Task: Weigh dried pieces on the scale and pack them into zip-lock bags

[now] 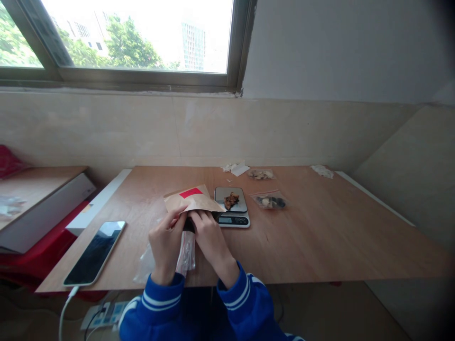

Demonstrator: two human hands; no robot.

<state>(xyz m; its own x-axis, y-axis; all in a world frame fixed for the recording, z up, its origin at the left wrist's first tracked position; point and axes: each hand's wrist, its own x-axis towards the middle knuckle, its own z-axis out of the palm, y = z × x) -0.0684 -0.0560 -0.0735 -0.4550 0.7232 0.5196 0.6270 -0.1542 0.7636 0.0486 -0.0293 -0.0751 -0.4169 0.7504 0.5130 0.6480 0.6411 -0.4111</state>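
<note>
A brown paper bag with a red label [194, 198] is tilted above the table, its near edge at my hands. My left hand [167, 241] pinches that edge with thumb and fingers. The fingers of my right hand [209, 237] reach under or into the bag's opening, so their tips are hidden. Just right of the bag, a kitchen scale [234, 219] bears some brown dried pieces [231, 201]. Clear plastic zip bags [186, 253] lie between and beneath my wrists.
A phone [95, 254] with a white cable lies at the table's left. Behind and right of the scale are two filled clear bags [261, 174] [270, 202]. Crumpled white paper [237, 168] lies near the wall, with another scrap [323, 171] farther right.
</note>
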